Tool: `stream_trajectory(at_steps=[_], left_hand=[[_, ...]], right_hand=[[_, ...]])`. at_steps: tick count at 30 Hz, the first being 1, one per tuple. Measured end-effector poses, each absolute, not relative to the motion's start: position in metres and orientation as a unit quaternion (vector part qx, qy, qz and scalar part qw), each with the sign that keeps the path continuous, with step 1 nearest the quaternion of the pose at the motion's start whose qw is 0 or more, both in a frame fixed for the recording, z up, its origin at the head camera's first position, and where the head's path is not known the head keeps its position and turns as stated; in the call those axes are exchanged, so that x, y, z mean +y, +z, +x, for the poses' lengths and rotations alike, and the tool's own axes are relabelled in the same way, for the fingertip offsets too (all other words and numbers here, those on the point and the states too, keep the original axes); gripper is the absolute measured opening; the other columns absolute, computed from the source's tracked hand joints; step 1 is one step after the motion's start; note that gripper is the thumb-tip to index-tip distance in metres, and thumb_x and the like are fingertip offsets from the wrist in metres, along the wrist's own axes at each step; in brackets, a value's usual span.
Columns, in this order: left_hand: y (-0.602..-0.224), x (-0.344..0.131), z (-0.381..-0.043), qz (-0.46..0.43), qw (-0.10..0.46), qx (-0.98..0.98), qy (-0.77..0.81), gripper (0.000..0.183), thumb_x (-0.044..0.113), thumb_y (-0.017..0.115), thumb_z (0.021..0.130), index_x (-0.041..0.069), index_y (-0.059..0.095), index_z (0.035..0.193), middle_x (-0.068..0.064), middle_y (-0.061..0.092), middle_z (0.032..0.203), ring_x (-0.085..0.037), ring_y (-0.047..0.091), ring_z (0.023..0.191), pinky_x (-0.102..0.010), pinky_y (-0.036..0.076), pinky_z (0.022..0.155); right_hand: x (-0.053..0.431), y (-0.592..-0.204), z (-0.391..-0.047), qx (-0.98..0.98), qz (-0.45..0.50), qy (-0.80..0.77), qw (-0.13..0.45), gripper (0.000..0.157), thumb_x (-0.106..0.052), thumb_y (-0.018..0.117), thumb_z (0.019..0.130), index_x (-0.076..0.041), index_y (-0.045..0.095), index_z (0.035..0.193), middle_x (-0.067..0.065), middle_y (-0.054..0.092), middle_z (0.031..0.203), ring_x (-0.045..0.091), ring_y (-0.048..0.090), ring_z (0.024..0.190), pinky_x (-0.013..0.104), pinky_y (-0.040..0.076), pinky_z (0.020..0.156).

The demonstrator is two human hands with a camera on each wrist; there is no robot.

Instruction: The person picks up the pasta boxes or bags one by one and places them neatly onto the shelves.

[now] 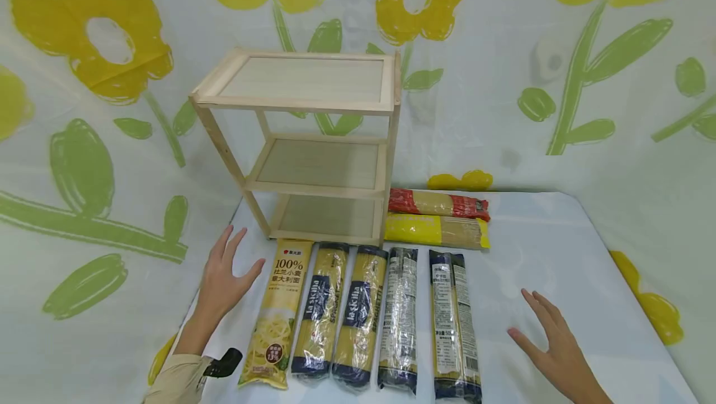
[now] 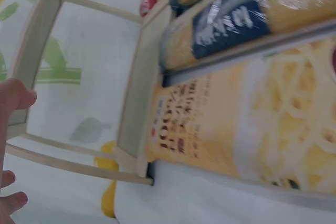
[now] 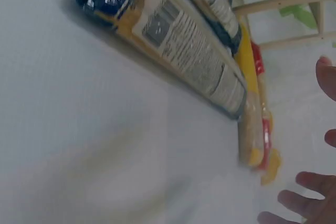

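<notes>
My left hand (image 1: 225,281) is held with fingers spread beside a yellow pasta packet (image 1: 278,311), holding nothing. To the packet's right lie two laskilla spaghetti packs, one (image 1: 320,311) next to the other (image 1: 360,314). Two more packs, a silvery one (image 1: 399,317) and one at the right end (image 1: 454,323), show printed back labels. My right hand (image 1: 556,348), also holding nothing with its fingers apart, is to the right of that end pack. In the right wrist view the end pack (image 3: 189,45) lies away from the fingertips (image 3: 291,200).
A three-tier wooden shelf (image 1: 313,189) stands at the back, its boards bare. Right of it lie a red noodle packet (image 1: 439,204) and a yellow one (image 1: 436,231). A flower-printed cloth (image 1: 481,81) hangs behind the white table (image 1: 526,255).
</notes>
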State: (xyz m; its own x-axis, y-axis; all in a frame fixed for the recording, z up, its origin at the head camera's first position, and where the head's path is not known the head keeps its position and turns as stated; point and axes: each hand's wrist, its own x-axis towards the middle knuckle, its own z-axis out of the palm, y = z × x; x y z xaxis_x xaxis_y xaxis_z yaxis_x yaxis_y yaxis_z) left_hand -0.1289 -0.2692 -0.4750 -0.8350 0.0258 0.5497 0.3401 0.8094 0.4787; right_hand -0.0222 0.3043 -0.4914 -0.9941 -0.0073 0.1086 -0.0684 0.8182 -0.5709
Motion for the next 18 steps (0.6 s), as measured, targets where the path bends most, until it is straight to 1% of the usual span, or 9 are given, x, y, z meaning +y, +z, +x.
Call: stream_trajectory(at_steps=[2,4,7,12,16,18], left_hand=[[-0.470,-0.268,-0.134,-0.083,0.251,-0.908,-0.324,0.072,0.020,0.077,0.076,0.011,0.045,0.140,-0.019,0.033,0.147,-0.043,0.032,0.131,-0.065,0.031,0.092],[-0.464,-0.267,-0.138,-0.071,0.240,-0.901,-0.354,0.070,0.018,0.076,0.078,0.011,0.044,0.140,-0.017,0.033,0.147,-0.040,0.031,0.133,-0.064,0.030,0.095],[-0.455,-0.268,-0.145,-0.065,0.242,-0.890,-0.381,0.067,0.015,0.074,0.080,0.009,0.045,0.140,-0.017,0.035,0.147,-0.037,0.030,0.134,-0.061,0.028,0.099],[-0.434,-0.271,-0.156,-0.053,0.248,-0.871,-0.420,0.065,0.015,0.071,0.084,0.013,0.041,0.142,-0.013,0.036,0.146,-0.031,0.033,0.134,-0.058,0.031,0.098],[-0.419,-0.271,-0.170,-0.039,0.255,-0.858,-0.444,0.064,0.018,0.068,0.087,0.017,0.038,0.144,-0.010,0.039,0.144,-0.029,0.037,0.131,-0.056,0.035,0.097],[-0.414,-0.271,-0.178,-0.030,0.254,-0.854,-0.453,0.064,0.020,0.067,0.089,0.018,0.036,0.145,-0.009,0.039,0.145,-0.028,0.037,0.131,-0.054,0.035,0.098]], right_hand=[[0.295,-0.490,-0.020,-0.952,0.015,0.303,0.049,0.082,-0.032,0.072,0.085,-0.018,0.025,0.150,0.026,0.030,0.141,0.049,0.033,0.122,0.070,0.032,0.080],[0.285,-0.488,-0.018,-0.952,0.009,0.302,0.046,0.083,-0.035,0.073,0.083,-0.015,0.028,0.149,0.024,0.033,0.138,0.046,0.036,0.120,0.068,0.036,0.079],[0.272,-0.487,-0.016,-0.951,0.002,0.307,0.026,0.083,-0.039,0.072,0.083,-0.013,0.029,0.148,0.024,0.035,0.136,0.044,0.038,0.118,0.064,0.041,0.078],[0.255,-0.489,-0.011,-0.934,-0.014,0.356,-0.040,0.081,-0.041,0.070,0.084,-0.012,0.030,0.148,0.024,0.034,0.136,0.046,0.041,0.117,0.058,0.046,0.075],[0.244,-0.492,-0.009,-0.907,-0.042,0.408,-0.098,0.081,-0.040,0.070,0.084,-0.013,0.028,0.148,0.025,0.033,0.138,0.046,0.041,0.118,0.056,0.047,0.076],[0.239,-0.495,-0.009,-0.900,-0.058,0.415,-0.118,0.084,-0.043,0.070,0.083,-0.013,0.027,0.148,0.024,0.032,0.138,0.046,0.040,0.118,0.057,0.047,0.076]])
